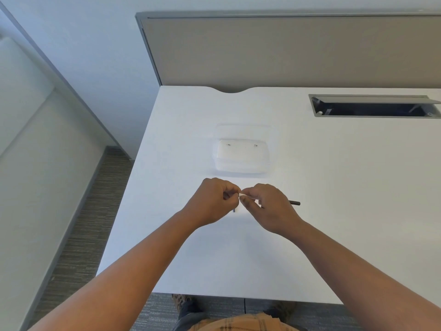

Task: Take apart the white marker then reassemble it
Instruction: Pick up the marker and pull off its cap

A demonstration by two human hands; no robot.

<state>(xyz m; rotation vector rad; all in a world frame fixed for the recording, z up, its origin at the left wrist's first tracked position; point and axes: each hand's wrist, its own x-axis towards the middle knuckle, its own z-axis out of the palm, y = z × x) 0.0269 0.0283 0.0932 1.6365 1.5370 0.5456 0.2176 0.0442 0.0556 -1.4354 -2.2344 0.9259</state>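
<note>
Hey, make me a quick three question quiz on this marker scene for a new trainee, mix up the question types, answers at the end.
1. True or false: the left hand and right hand meet over the white desk.
2. Which lies just beyond the hands? A) clear plastic container B) a mug C) a keyboard
3. Fill in: a thin dark rod sticks out on the ____ hand's side.

Key: 1 true; 2 A; 3 right
</note>
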